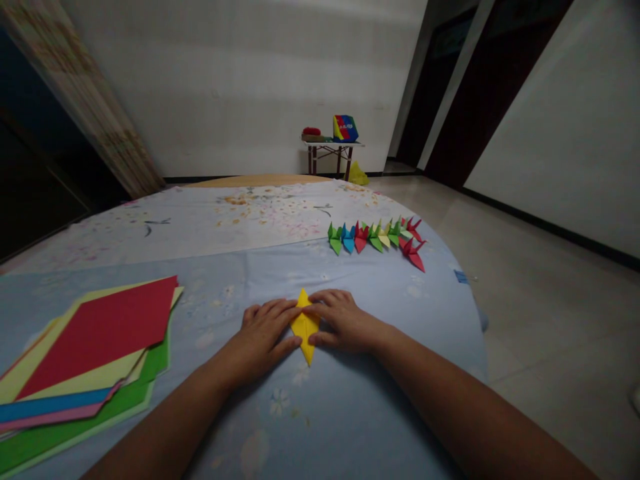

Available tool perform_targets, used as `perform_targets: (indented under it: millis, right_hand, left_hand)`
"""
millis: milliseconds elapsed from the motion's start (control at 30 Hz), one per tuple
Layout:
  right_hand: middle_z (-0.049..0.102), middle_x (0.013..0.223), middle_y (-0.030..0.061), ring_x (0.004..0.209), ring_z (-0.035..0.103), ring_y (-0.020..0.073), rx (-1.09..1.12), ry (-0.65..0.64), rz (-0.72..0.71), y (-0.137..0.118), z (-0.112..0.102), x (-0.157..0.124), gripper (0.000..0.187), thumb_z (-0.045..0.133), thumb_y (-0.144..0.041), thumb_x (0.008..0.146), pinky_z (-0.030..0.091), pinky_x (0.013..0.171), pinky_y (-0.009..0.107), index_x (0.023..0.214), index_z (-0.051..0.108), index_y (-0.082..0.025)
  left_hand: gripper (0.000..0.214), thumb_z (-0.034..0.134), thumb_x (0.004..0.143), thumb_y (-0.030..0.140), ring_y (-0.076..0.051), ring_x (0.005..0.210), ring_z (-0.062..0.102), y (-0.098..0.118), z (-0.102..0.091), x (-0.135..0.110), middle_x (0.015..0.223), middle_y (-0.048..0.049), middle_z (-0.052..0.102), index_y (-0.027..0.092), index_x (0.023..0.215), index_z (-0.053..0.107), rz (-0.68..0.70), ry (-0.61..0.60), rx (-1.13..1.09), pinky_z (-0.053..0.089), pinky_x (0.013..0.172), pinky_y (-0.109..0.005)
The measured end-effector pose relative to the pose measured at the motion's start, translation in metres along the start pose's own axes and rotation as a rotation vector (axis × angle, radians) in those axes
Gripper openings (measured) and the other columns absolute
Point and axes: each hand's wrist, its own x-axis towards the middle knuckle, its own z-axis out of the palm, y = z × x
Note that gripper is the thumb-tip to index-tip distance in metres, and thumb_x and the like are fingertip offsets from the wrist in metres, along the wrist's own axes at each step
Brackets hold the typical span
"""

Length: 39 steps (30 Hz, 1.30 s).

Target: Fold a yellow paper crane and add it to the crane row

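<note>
Folded yellow paper (305, 325) — diamond-shaped, lying on the blue cloth (350, 420) between both hands. Left hand (267, 330): thumb spread wide from fingers, tips at the paper's left edge. Right hand (346, 323): likewise wide, at the right. Paper birds (361, 238) beyond, rightward — coloured sheets (103, 333) stacked left.

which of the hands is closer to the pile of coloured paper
Left. The left hand touches the folded yellow paper, to the right of the coloured pile; the right hand is farther right, at the yellow paper's other side.
</note>
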Motion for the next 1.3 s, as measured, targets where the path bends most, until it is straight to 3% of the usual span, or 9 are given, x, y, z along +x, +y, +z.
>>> perform_targets:
  millis: [500, 1000, 1300]
  right_hand:
    - [0.042, 0.132, 0.0102, 0.122, 0.033, 0.0263, -0.035, -0.035, 0.015, -0.002, -0.001, -0.001, 0.056, 0.055, -0.047, 0.078, 0.021, 0.100, 0.046, 0.129, 0.043, -0.028]
    - [0.043, 0.131, 0.0100, 0.121, 0.034, 0.0268, -0.025, -0.022, 0.017, -0.001, 0.000, -0.001, 0.054, 0.054, -0.049, 0.078, 0.022, 0.099, 0.046, 0.128, 0.044, -0.029]
    - [0.043, 0.131, 0.0089, 0.121, 0.034, 0.0262, -0.021, -0.029, 0.024, -0.003, -0.002, 0.000, 0.055, 0.058, -0.045, 0.076, 0.022, 0.100, 0.045, 0.127, 0.044, -0.028]
  left_hand:
    - [0.049, 0.042, 0.086, 0.048, -0.026, 0.125, 0.035, 0.004, 0.006, 0.000, 0.137, -0.0055, 0.043, 0.030, 0.131, 0.038, -0.010, 0.015, 0.085, 0.022, 0.101, -0.049]
    - [0.045, 0.042, 0.086, 0.041, -0.024, 0.125, 0.036, 0.009, 0.014, -0.001, 0.136, -0.0058, 0.045, 0.027, 0.128, 0.039, -0.054, 0.054, 0.139, 0.024, 0.099, -0.048]
    - [0.057, 0.040, 0.084, 0.052, -0.026, 0.130, 0.029, 0.010, 0.009, -0.003, 0.142, -0.0077, 0.036, 0.025, 0.135, 0.034, -0.045, -0.040, 0.168, 0.019, 0.103, -0.047]
